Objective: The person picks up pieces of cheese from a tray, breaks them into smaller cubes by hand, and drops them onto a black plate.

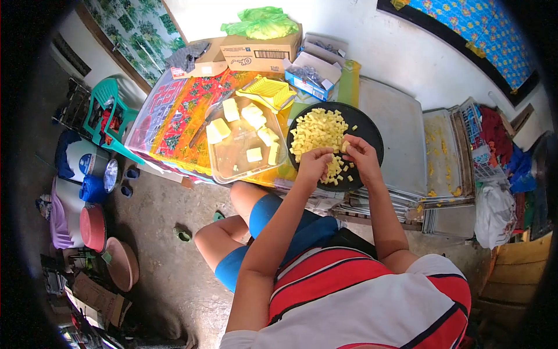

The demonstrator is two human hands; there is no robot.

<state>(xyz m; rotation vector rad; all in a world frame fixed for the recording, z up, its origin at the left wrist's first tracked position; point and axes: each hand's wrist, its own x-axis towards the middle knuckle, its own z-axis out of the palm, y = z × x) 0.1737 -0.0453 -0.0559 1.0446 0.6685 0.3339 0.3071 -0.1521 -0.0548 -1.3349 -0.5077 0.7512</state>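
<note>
A round black tray holds a heap of small pale-yellow cubes. Over its near right part, my right hand pinches a yellow piece between thumb and fingers. My left hand is just to the left, above the cubes, fingers closed together; whatever they hold, if anything, is hidden. Beside the black tray, a clear plastic tray carries several larger yellow blocks, some of them cut down. Behind it lies a yellow slotted plastic rack.
Cardboard boxes and a blue-white box stand along the wall end of the table. Stacked flat metal trays and a plastic crate are on the right. A green chair and basins are on the left.
</note>
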